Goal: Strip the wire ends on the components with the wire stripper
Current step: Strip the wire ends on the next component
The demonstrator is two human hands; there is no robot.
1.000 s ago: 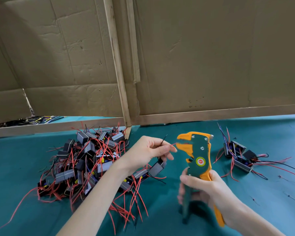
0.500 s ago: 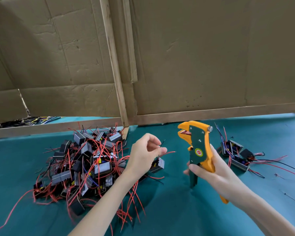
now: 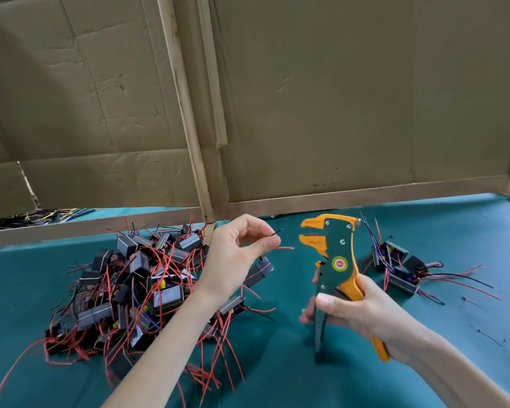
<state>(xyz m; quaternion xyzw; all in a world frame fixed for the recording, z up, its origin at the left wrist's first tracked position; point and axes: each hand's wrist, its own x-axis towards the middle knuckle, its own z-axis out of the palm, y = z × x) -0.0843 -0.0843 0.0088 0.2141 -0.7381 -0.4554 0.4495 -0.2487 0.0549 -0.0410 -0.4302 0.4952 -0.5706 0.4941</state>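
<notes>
l. hand (image 3: 233, 254) pinches wire (image 3: 274, 233) left of wire stripper (image 3: 336, 251), gripped by r. hand (image 3: 362, 310); we fear limp end misses jaws.

Two arms in shot, and both are bare. The left forearm (image 3: 159, 348) runs up from the bottom edge, left of centre. It is slim and uncovered along all of its visible length, up to the left hand (image 3: 233, 257) in the middle of the frame. The right forearm (image 3: 454, 366) shows in the lower right corner, bare as far as the right hand (image 3: 362, 313). On that thumb there is a short, rounded thumbnail (image 3: 324, 298), trimmed close.
</notes>
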